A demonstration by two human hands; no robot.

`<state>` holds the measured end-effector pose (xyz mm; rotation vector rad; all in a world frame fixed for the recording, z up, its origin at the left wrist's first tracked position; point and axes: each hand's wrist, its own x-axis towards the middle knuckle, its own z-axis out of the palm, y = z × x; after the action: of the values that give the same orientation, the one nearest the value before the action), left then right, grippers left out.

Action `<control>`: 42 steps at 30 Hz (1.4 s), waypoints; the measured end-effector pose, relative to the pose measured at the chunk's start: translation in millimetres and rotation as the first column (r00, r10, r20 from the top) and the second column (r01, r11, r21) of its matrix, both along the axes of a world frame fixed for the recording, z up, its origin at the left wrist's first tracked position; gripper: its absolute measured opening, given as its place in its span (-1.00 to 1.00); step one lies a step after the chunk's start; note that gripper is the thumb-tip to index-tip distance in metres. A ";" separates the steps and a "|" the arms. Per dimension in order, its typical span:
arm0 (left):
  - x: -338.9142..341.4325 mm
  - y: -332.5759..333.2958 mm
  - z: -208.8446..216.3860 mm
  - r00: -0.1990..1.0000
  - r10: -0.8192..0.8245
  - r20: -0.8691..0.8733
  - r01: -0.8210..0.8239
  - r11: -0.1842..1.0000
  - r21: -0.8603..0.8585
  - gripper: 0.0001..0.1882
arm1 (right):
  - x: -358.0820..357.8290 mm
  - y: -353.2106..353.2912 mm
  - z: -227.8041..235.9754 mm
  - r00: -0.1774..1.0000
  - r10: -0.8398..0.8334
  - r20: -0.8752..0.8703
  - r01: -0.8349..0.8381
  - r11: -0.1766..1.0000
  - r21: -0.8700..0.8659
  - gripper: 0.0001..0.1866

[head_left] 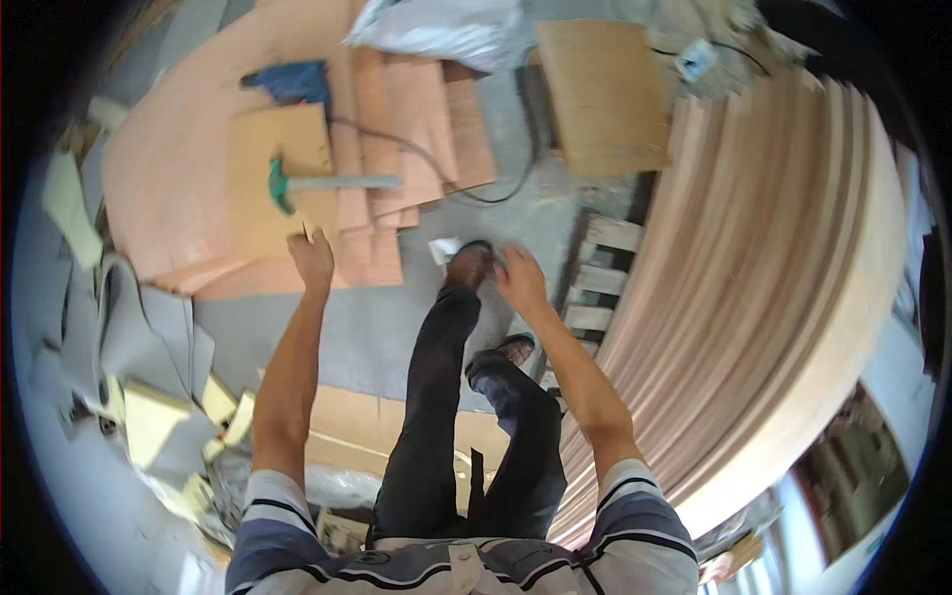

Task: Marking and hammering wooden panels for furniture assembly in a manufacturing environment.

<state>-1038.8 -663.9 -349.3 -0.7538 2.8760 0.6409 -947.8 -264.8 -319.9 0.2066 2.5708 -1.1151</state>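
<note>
Along the near edge of a tan board, the left hand has bent fingers; what, if anything, they grip cannot be told. Across the board lies a green-headed hammer, handle pointing right, presumably set flat to stay within reach. Near a brown shoe, the right hand is too blurred to judge its grip. Wooden sheets apparently rest on a slatted pallet to stay off the floor.
</note>
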 end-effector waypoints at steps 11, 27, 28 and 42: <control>-88.8 260.3 108.6 0.942 -0.128 0.309 -0.239 0.385 0.891 -0.66 | 344.2 161.1 166.3 0.725 -0.413 0.551 0.310 0.910 0.275 -0.67; -35.6 102.7 -24.8 0.993 -0.015 0.119 0.037 0.982 -0.184 -0.70 | 396.2 106.8 164.0 0.370 -0.517 0.772 0.856 0.513 -0.066 -0.79; -34.5 115.3 -20.1 0.998 0.058 0.028 -0.053 0.990 -0.134 -0.72 | 412.3 117.6 166.1 0.336 -0.528 0.780 0.851 0.525 -0.011 -0.79; -70.1 -26.8 -33.2 0.945 0.314 -0.094 -0.317 0.949 -0.010 -0.49 | 350.3 142.9 136.2 0.484 -0.523 0.702 0.790 0.607 -0.093 -0.77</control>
<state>-1108.9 -690.7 -382.5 -1.2373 2.8723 0.6889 -597.6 -121.9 -183.7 1.3515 1.5788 -1.4814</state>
